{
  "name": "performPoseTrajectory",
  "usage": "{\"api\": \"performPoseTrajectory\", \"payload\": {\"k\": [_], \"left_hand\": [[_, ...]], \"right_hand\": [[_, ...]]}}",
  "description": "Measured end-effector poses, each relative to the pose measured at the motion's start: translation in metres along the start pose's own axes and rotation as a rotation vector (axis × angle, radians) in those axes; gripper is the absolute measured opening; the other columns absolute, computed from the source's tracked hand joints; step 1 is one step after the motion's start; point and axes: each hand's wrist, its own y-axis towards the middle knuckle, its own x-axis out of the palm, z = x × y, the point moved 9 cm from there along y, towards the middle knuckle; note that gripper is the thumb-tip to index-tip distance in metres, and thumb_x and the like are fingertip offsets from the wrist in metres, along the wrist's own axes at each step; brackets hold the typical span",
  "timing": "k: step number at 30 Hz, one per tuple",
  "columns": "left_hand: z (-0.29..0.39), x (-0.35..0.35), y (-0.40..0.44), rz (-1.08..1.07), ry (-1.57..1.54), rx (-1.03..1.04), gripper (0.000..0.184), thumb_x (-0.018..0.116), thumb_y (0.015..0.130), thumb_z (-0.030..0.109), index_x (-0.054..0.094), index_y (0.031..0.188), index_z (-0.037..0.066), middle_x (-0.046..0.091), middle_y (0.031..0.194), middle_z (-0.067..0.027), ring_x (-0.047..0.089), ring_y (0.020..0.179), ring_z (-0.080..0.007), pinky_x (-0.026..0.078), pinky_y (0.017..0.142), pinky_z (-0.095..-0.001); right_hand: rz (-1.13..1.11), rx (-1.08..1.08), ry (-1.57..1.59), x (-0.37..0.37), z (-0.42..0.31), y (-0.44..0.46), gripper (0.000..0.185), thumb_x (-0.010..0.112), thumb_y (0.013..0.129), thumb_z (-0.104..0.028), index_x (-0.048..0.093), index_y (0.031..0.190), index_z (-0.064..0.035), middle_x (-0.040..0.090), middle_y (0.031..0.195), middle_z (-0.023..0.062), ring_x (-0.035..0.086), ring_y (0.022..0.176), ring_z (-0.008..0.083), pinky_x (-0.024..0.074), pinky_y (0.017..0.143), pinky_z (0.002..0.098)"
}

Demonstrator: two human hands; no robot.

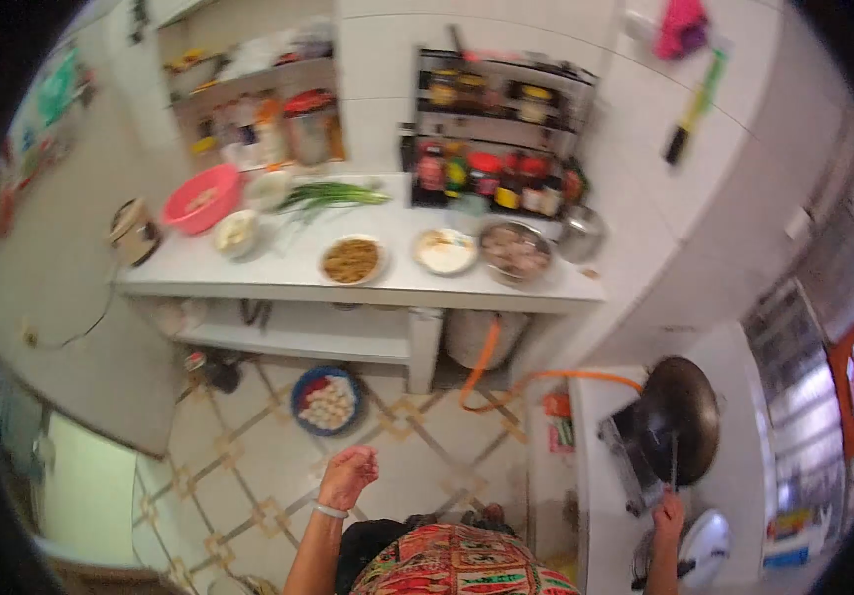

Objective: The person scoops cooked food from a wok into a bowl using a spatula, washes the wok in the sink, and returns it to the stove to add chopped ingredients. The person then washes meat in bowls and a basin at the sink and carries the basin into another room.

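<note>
**Right hand gripping a handle at the wok**

You are working with the wok point(686, 412) at the right of the frame, where it is overlapping the stove point(627, 466). Its dark bowl is looking tilted, though the lens is bending this edge of the view; I cannot tell whether it is resting on the burner or sitting clear of it.

Your right hand point(669, 511), at the lower right, is gripping the end of a slim handle point(674, 461), fingers curling closely around it. Blur is hiding whether that handle is belonging to the wok or to a loose tool. Your left hand point(349, 476), lower middle, is hanging over the tiled floor point(278, 476), fingers half curled, holding nothing that is showing.

For good control, you should be gripping firmly and lining your wrist up with the handle, since one hand is probably taking all the load. Your forearm is lying just beside the round lid point(707, 543), so be minding that elbow. Be watching the orange hose point(556, 375) too: it is reaching toward the wok's left side, where a swing could be snagging it.
</note>
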Motion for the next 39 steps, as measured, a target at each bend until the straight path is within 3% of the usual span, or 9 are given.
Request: {"api": "performPoseTrajectory", "payload": {"k": [1,5,10,16,19,30,36,37,39], "left_hand": [[0.008,-0.017,-0.006,0.031,-0.035,0.017,0.012,0.057,0.084,0.013,0.06,0.089,0.002,0.059,0.074,-0.0041,0.056,0.064,-0.0142,0.048,0.062,-0.028],[0.037,-0.065,-0.03,0.178,-0.073,0.092,0.013,0.057,0.084,0.013,0.059,0.091,0.002,0.059,0.075,-0.0042,0.057,0.065,-0.0145,0.049,0.061,-0.028],[0.051,-0.117,-0.039,0.247,-0.133,0.119,0.012,0.055,0.085,0.012,0.058,0.09,0.002,0.057,0.076,-0.0045,0.056,0.066,-0.0147,0.049,0.061,-0.0284],[0.072,-0.149,-0.041,0.383,-0.146,0.152,0.012,0.055,0.083,0.008,0.058,0.09,-0.001,0.058,0.076,-0.0068,0.056,0.067,-0.0166,0.048,0.063,-0.0301],[0.072,-0.167,-0.02,0.38,-0.105,0.149,0.012,0.056,0.082,0.008,0.059,0.09,-0.001,0.058,0.076,-0.0061,0.056,0.067,-0.016,0.049,0.063,-0.0301],[0.193,-0.199,0.06,0.546,-0.039,0.202,0.016,0.056,0.084,0.011,0.059,0.092,-0.003,0.057,0.072,-0.006,0.056,0.064,-0.0153,0.049,0.06,-0.0281],[0.25,-0.221,0.076,0.641,-0.069,0.257,0.022,0.059,0.084,0.018,0.058,0.091,-0.003,0.057,0.073,-0.0071,0.056,0.066,-0.0155,0.049,0.063,-0.0286],[0.289,-0.194,0.065,0.663,0.109,0.337,0.018,0.05,0.089,0.018,0.055,0.079,0.004,0.045,0.06,0.0012,0.039,0.051,-0.0083,0.032,0.045,-0.0208],[0.283,-0.21,0.057,0.773,0.002,0.295,0.018,0.052,0.088,0.018,0.056,0.075,0.006,0.043,0.059,0.0024,0.038,0.051,-0.0074,0.033,0.048,-0.021]], "right_hand": [[0.205,-0.249,-0.097,-0.012,-0.063,0.004,0.014,0.046,0.084,-0.002,0.06,0.083,-0.0014,0.042,0.059,0.0073,0.04,0.052,0.012,0.0317,0.046,0.0299],[-0.063,0.419,0.144,0.046,-0.004,-0.007,0.012,0.046,0.083,-0.002,0.058,0.083,-0.0009,0.044,0.061,0.0082,0.042,0.056,0.0136,0.0342,0.05,0.0307],[-0.195,0.621,0.069,0.063,0.025,0.0,0.009,0.047,0.082,-0.004,0.056,0.083,-0.0003,0.046,0.063,0.0094,0.044,0.06,0.0155,0.0375,0.055,0.0316],[0.04,0.164,-0.22,0.028,0.012,0.154,0.008,0.048,0.081,-0.005,0.053,0.083,0.0004,0.048,0.066,0.0107,0.047,0.065,0.0179,0.0413,0.061,0.0328],[-0.445,0.358,0.602,0.103,-0.18,0.256,0.011,0.047,0.08,-0.006,0.049,0.091,-0.0022,0.05,0.074,0.0063,0.049,0.059,0.0131,0.0421,0.051,0.0264],[-1.476,0.472,1.75,0.469,-0.787,0.369,0.019,0.054,0.085,-0.008,0.047,0.101,0.0001,0.058,0.087,0.0155,0.058,0.079,0.0252,0.0492,0.071,0.0348],[-1.341,0.763,1.709,0.703,-0.934,0.442,0.024,0.049,0.088,-0.012,0.041,0.103,0.0051,0.05,0.098,0.0234,0.054,0.083,0.0286,0.0498,0.071,0.0337],[-1.287,0.831,1.693,0.724,-0.95,0.45,0.027,0.048,0.089,-0.013,0.04,0.106,0.006,0.048,0.101,0.0248,0.054,0.086,0.0292,0.0499,0.072,0.0338],[-1.28,0.88,1.693,0.749,-0.983,0.465,0.031,0.045,0.09,-0.015,0.037,0.111,0.0057,0.047,0.106,0.0252,0.053,0.089,0.0304,0.0497,0.075,0.0354]]}}
